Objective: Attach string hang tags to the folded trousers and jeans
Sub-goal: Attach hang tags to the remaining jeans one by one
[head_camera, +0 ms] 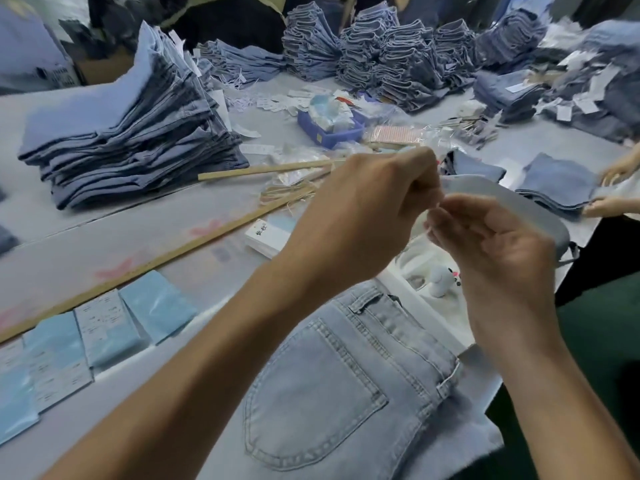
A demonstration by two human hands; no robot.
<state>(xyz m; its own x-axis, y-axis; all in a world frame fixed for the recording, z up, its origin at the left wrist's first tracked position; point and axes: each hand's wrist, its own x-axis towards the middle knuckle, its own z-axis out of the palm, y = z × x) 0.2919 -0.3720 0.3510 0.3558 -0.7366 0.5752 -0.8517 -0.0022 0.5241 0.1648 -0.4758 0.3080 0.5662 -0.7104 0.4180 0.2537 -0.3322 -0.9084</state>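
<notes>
1. The left hand (360,216) and right hand (491,244) meet above the folded jeans (346,375) on the tabletop (104,251), fingers pinched together on a thin string (434,211).
2. Probably best: keep the string taut and aim for the belt loop (367,303).
3. Hang tags (104,327) sit well left.

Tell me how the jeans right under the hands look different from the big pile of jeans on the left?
The jeans under the hands are one pair, lying flat; the big pile is many pairs stacked high. The single pair is pale, washed blue with a back pocket and belt loops showing; the pile looks darker, greyer blue and shows mostly folded edges. Both are denim and lie on the table.
</notes>
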